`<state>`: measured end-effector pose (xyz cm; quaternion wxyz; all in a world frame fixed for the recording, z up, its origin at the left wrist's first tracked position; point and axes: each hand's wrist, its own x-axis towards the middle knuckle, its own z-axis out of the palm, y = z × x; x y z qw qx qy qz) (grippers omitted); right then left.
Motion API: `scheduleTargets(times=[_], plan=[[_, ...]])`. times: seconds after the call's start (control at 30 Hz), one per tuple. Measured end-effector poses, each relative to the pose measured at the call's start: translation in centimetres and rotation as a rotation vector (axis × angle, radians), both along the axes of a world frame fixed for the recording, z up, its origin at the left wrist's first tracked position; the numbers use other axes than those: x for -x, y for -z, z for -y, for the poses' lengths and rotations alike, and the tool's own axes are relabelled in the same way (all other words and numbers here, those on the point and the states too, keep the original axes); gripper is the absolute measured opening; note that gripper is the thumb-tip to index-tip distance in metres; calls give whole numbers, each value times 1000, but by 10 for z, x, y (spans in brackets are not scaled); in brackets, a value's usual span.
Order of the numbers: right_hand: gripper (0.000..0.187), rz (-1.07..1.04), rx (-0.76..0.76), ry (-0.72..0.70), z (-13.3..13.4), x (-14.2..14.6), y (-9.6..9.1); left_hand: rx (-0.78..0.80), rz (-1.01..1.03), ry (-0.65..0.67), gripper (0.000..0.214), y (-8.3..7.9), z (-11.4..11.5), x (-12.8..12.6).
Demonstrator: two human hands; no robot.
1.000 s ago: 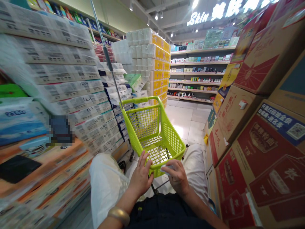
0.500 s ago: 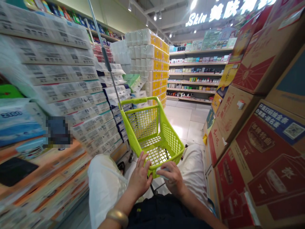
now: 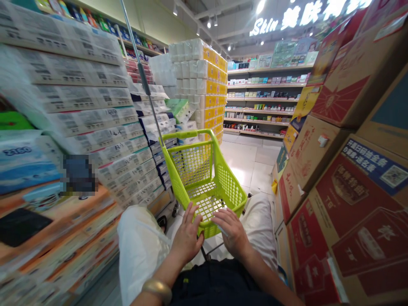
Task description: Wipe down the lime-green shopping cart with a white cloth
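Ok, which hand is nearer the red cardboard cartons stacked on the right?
Right hand. It's at the near end of the lime-green plastic basket, on the side facing the cartons, not touching them. The left hand is farther off, toward the basket's other side.

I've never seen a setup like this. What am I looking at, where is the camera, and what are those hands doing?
This view comes from a camera worn on a person's head, looking forward and down. There is no machine; the hands are the wearer's own. The left hand, with a gold-coloured bangle on that arm, and the right hand are at the near rim of a lime-green plastic shopping cart. Whether the right hand holds anything is hard to tell. Packs of toilet paper are stacked on the left, cardboard cartons on the right.
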<state>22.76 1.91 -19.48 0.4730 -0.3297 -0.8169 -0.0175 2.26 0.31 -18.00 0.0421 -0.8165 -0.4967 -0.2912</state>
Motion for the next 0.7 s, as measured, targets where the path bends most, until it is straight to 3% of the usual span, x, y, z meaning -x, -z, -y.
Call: scheduleTargets(times=[0.2,0.43,0.63,0.7], plan=[[46,-138,32,241,-19,-30,3,4,12,-4,34,-2,1,-1],[50,-11,39,1,-1,6,-5,2,11,-11,35,-3,2,0],[49,-137,55,211,-16,-19,-2,-3,18,-18,35,-2,2,-2],[49,-135,66,209,-13,-15,-3,5,33,-14,35,0,1,-2]])
